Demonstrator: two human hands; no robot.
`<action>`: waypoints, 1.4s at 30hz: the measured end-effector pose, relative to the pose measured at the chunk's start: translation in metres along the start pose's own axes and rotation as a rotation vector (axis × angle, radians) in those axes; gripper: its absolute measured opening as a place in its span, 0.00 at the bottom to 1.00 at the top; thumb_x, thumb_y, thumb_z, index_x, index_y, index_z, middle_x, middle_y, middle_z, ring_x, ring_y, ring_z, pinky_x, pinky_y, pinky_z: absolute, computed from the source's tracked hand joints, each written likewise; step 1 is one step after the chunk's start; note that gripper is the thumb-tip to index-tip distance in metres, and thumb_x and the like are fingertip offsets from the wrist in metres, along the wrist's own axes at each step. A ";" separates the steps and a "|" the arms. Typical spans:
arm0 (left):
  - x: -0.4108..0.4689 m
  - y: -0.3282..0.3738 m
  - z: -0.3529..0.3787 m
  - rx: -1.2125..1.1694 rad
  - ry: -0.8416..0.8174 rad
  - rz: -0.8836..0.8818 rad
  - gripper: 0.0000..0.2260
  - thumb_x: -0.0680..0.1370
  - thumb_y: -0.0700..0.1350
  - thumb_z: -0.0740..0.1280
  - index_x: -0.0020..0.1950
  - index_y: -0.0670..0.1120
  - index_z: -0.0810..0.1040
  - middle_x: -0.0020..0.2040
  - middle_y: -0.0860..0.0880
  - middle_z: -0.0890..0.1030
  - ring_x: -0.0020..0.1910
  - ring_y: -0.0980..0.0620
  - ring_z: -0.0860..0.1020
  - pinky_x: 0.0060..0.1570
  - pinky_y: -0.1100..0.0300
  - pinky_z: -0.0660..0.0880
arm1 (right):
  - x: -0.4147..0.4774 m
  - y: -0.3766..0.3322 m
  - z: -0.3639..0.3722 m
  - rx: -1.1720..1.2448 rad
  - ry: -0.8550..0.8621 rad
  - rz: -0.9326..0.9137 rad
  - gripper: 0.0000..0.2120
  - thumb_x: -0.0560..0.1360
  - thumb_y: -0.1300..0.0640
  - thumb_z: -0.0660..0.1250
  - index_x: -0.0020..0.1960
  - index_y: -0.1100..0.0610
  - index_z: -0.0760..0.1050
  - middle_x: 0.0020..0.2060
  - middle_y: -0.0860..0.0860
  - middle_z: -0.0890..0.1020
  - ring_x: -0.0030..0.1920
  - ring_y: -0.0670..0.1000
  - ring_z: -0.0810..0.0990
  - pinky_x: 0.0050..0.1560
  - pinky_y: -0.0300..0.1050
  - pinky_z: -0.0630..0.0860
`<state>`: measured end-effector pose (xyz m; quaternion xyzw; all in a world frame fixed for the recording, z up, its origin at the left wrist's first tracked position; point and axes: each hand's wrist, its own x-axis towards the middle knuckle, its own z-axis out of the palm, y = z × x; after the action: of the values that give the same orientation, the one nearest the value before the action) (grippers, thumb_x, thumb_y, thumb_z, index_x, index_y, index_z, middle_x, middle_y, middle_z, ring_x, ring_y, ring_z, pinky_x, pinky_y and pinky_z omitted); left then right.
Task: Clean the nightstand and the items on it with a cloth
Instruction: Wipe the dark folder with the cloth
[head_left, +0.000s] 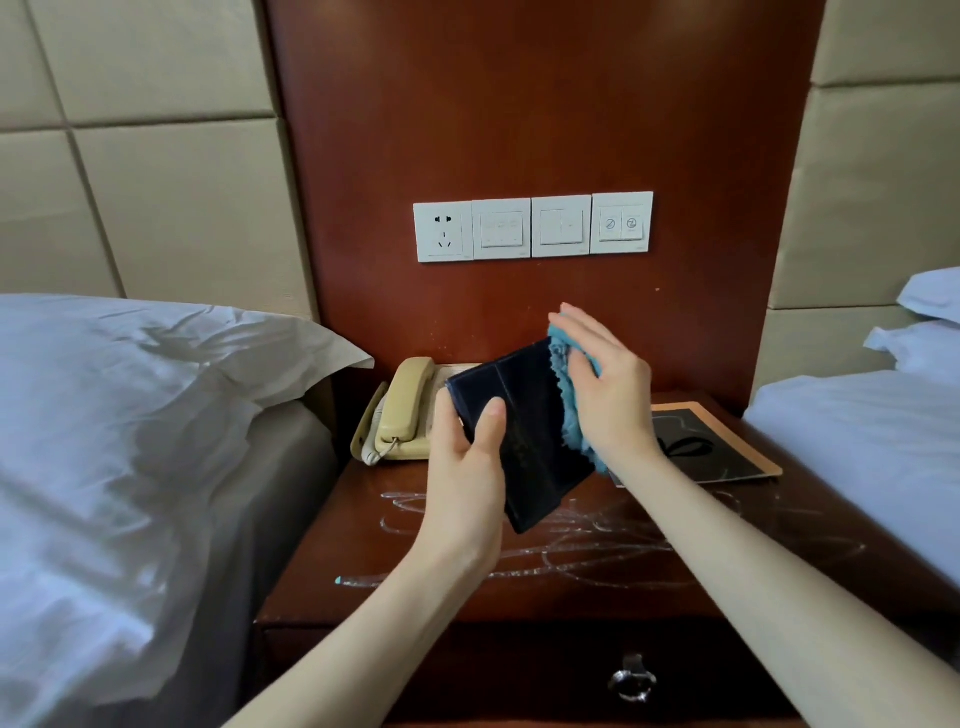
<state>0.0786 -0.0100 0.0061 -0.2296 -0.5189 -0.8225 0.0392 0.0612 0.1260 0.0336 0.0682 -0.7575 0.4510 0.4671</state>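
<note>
Above the dark wooden nightstand (519, 587) my left hand (467, 457) grips a dark blue folder-like item (524, 415) by its left edge, thumb across its face, holding it tilted. My right hand (608, 384) presses a blue cloth (566, 395) flat against the item's right side, fingers fairly straight. White smear marks cover the nightstand top. A beige telephone (400, 410) sits at the back left of the top. At the back right lies a black card with an orange border (717, 447).
A bed with white pillow (130, 415) borders the nightstand on the left, another bed (857, 457) on the right. A row of white switches and a socket (535, 226) is on the wooden wall panel. A drawer with a metal ring pull (632, 680) is below.
</note>
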 end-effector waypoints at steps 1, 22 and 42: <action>0.000 0.000 0.001 -0.002 0.002 0.002 0.10 0.81 0.44 0.60 0.60 0.54 0.75 0.57 0.50 0.82 0.55 0.52 0.81 0.52 0.48 0.80 | -0.001 0.002 0.000 0.024 0.044 0.043 0.19 0.78 0.70 0.57 0.63 0.56 0.76 0.66 0.48 0.75 0.64 0.36 0.69 0.61 0.23 0.63; 0.007 0.026 0.008 0.084 0.041 0.098 0.09 0.82 0.44 0.58 0.57 0.55 0.74 0.51 0.55 0.82 0.51 0.58 0.81 0.55 0.52 0.79 | -0.026 0.018 -0.001 0.173 0.247 0.292 0.21 0.77 0.71 0.57 0.63 0.55 0.77 0.63 0.45 0.75 0.66 0.42 0.71 0.65 0.32 0.66; 0.016 0.027 0.000 -0.092 0.064 -0.052 0.08 0.82 0.45 0.58 0.53 0.55 0.75 0.50 0.53 0.83 0.49 0.53 0.82 0.45 0.54 0.82 | -0.048 0.004 -0.022 0.025 0.156 0.180 0.21 0.77 0.71 0.58 0.62 0.54 0.77 0.64 0.44 0.76 0.64 0.39 0.72 0.57 0.20 0.64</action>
<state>0.0728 -0.0196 0.0355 -0.1909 -0.4848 -0.8532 0.0238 0.0993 0.1294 -0.0026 -0.0296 -0.7163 0.5044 0.4812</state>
